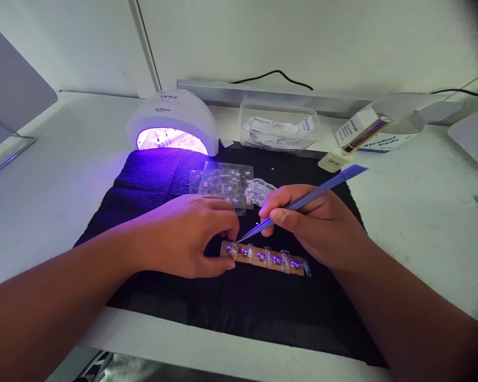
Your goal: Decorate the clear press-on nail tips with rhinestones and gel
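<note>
My left hand (191,233) grips the left end of a narrow brown strip (255,258), thumb at its near edge and bent fingers at its far edge. Along the strip sits a row of several clear false nail tips (267,255) with shiny round metal spots between them. My right hand (302,217) is closed pen-like around slim blue-grey tweezers (302,201). Their point comes down at the leftmost nail tip, close to my left fingers; whether it touches is too small to tell. Just beyond my hands lie clear sticker sheets (223,183) and a patterned transparent piece (258,191).
A white nail lamp (175,116) glows purple at the back left. Behind the black mat (231,313) stands a clear plastic box (279,130) of alcohol pads. An open alcohol pad carton (390,140) and a bottle with a gold cap (336,159) are at the back right.
</note>
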`<state>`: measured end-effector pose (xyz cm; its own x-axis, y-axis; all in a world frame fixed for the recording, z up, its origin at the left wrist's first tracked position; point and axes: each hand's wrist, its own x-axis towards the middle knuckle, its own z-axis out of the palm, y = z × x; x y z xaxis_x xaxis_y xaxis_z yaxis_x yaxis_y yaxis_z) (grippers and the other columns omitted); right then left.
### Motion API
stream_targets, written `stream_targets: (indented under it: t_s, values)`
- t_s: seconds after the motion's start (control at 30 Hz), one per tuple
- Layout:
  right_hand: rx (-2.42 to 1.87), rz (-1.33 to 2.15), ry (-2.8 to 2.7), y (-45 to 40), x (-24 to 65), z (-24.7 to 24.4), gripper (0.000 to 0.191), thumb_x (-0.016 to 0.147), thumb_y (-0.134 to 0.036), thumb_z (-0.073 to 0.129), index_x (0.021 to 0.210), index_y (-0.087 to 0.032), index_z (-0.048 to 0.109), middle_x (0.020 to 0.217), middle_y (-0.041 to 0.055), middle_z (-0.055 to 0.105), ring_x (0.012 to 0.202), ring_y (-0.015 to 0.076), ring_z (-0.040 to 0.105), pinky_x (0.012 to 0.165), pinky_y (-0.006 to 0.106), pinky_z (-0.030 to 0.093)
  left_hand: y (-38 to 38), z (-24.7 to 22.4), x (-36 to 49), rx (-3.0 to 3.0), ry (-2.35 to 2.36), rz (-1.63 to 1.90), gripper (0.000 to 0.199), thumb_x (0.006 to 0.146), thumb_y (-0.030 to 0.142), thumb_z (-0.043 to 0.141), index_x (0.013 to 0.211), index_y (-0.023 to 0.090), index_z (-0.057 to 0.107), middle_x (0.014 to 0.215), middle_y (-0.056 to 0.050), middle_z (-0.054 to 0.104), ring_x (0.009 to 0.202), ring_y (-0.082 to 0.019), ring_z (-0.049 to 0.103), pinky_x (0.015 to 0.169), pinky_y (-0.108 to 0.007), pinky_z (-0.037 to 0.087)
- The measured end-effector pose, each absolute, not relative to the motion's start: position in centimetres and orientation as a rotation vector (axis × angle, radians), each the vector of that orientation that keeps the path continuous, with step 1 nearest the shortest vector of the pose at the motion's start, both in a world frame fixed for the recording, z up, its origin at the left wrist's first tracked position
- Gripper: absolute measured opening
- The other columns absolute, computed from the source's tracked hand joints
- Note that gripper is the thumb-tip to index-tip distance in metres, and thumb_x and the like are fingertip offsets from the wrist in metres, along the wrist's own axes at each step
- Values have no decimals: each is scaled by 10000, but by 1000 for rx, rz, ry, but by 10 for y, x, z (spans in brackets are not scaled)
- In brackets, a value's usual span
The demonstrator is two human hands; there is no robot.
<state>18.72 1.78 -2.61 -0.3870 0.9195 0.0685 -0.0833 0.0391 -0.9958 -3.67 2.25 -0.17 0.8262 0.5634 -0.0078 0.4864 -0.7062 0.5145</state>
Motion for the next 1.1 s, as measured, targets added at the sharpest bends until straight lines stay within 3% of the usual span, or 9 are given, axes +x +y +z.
stream_targets:
  t_s: [0.6,1.1]
  values:
    - [-877,1495,-1431,18,190,-25,173,741,-375,807,744,-221,729,761,-2,702,539,93,628,524,230,573,23,-1,-38,2531,771,212,140,794,300,661,853,176,633,831,-6,637,748,-149,558,685,-299,425]
    - [-871,1462,-1427,17,188,-27,104,776,-319,780,763,-227,734,748,-21,706,561,83,645,560,213,568,23,0,-38,2578,789,137,177,781,304,672,911,195,624,863,-1,629,746,-154,565,658,-304,393]
